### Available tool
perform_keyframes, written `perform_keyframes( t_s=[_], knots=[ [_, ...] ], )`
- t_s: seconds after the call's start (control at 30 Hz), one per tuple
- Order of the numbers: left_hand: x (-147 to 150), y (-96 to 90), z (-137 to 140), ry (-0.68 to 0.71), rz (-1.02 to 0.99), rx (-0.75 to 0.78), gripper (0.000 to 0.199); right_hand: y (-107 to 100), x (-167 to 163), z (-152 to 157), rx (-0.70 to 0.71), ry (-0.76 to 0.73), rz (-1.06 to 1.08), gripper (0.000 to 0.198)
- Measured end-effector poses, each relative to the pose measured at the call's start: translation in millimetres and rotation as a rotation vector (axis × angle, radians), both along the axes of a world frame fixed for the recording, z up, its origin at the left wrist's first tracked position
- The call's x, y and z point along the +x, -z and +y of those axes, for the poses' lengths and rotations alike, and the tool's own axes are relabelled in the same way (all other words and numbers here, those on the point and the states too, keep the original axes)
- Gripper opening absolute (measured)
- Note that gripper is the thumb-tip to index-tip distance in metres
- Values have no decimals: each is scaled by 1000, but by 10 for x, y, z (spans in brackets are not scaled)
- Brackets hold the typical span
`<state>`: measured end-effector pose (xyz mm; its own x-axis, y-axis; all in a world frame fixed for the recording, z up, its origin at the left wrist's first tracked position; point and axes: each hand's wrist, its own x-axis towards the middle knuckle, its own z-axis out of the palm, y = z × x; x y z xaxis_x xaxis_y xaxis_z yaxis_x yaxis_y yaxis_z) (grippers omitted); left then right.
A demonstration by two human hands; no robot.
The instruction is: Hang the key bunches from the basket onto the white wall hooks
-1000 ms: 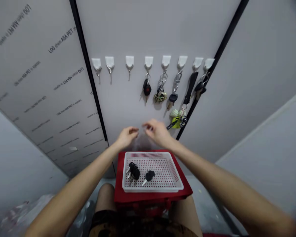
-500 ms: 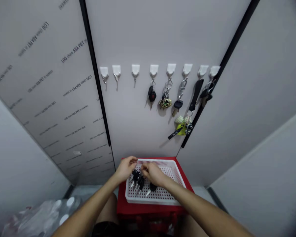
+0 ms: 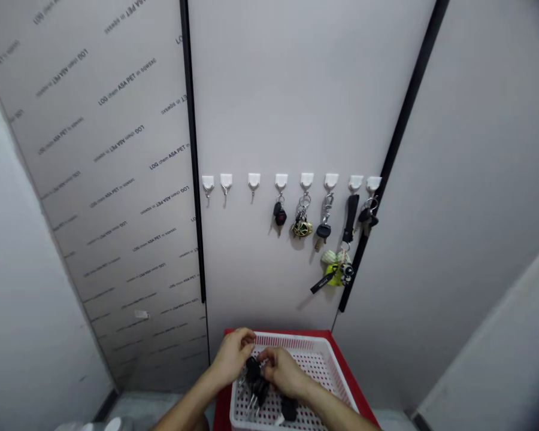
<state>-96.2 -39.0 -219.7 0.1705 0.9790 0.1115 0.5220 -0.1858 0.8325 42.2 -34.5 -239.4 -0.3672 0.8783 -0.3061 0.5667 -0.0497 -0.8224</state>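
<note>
My left hand point(image 3: 232, 357) is over the left side of a white plastic basket point(image 3: 296, 342), fingers curled toward the thumb. Whatever lies between those fingertips is too small to make out. From the right, my right hand point(image 3: 284, 372) reaches in with thumb and fingers closed at the top of a bunch of keys point(image 3: 259, 389). Black heads and silver blades show in the bunch, just below both hands. Another black-headed key point(image 3: 289, 409) lies on the basket floor under my right wrist.
A red surface point(image 3: 354, 392) supports the basket. On the wall, white hooks point(image 3: 254, 181) form a row. The right-hand ones carry keys point(image 3: 280, 215), a gold-coloured keychain point(image 3: 302, 227), and a black strap point(image 3: 351, 218) with a yellow-green charm point(image 3: 334, 275). White bottle caps point(image 3: 113, 424) show at lower left.
The view has tilted up, so hooks and basket sit lower in the picture. Both hands stay at the bunch of keys in the basket, with only slight finger movement.
</note>
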Motion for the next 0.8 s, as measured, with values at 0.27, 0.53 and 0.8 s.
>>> perform_keyframes(
  t_s=[0.27,0.53,0.8],
  knots=[
    [8,-14,-39,19,29,10,24,-5,13,-8,43,49,82,31],
    [46,-4,-90,70,133,54,26,-76,52,-106,393,-189,-133,39],
    [41,-56,-132,103,167,49,24,-77,-18,-60,212,-87,115,26]
  ],
)
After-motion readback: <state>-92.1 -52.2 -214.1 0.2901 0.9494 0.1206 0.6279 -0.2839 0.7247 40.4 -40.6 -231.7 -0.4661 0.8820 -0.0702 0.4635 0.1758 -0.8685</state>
